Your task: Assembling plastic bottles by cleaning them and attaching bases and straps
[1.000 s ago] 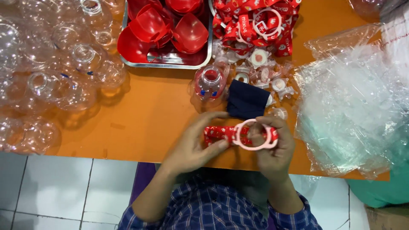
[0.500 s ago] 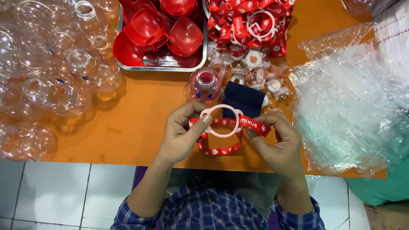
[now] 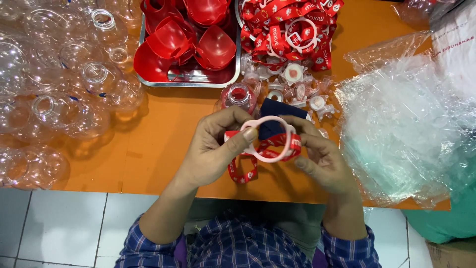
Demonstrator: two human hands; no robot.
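Both hands hold a pale pink plastic ring (image 3: 271, 158) with a red printed strap (image 3: 242, 173) threaded through it, just above the near edge of the orange table (image 3: 163, 144). My left hand (image 3: 213, 149) pinches the ring's left side, thumb on top. On the right side, my right hand (image 3: 322, 161) grips the ring and the strap. A loop of the strap hangs down below the ring. A dark blue square piece (image 3: 277, 115) lies right behind the ring.
Behind the hands stand a clear bottle with red inside (image 3: 238, 97), a metal tray (image 3: 188, 79) of red plastic shells, a pile of red straps with rings (image 3: 287, 30) and small white parts (image 3: 297, 92). Clear plastic bottles (image 3: 59, 84) crowd the left; crumpled clear bags (image 3: 406, 124) lie right.
The strap was stretched flat between the hands with the ring at its right end. The ring now sits in the middle, turned toward me, and the strap hangs in a loop.
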